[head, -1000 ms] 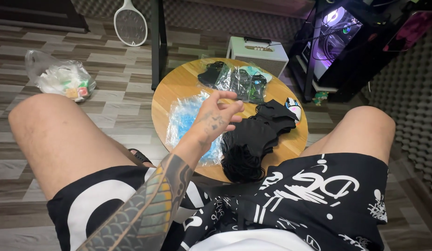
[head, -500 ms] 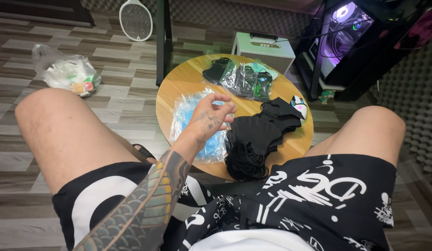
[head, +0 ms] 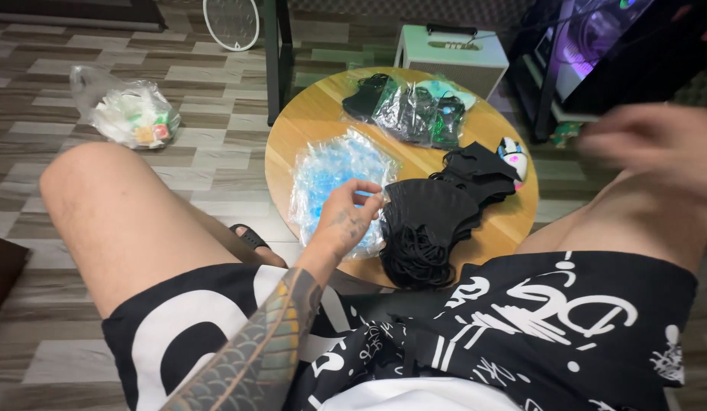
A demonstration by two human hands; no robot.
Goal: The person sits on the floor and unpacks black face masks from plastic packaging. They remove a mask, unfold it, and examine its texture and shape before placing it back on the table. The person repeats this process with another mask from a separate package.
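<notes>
**Left hand pinches at a clear packet on the round bench**

The left hand (head: 352, 217) sits just below the middle of the frame, its fingertips (head: 372, 199) drawn together in a pinch at the right edge of a flat packet of crinkled clear plastic with pale blue contents (head: 337, 176). Whether it has truly gripped the film or only touches it cannot be told. The packet lies flat on the round light-wood bench (head: 308, 122), its long axis running from the upper middle of the frame down toward the person, glossy and wrinkled, the blue showing through in patches.

Just right of the hand, a heap of black fabric face masks with tangled ear loops (head: 429, 221) spills over the near edge of the bench. Toward the top of the bench lie clear bags holding dark and green items (head: 414, 110).

The right hand (head: 658, 144) hangs in the upper right of the frame, away from the bench, blurred; its fingers look loosely spread and hold nothing visible.

On the tiled floor in the upper left rests a knotted clear plastic bag of small colourful things (head: 129, 114).
</notes>
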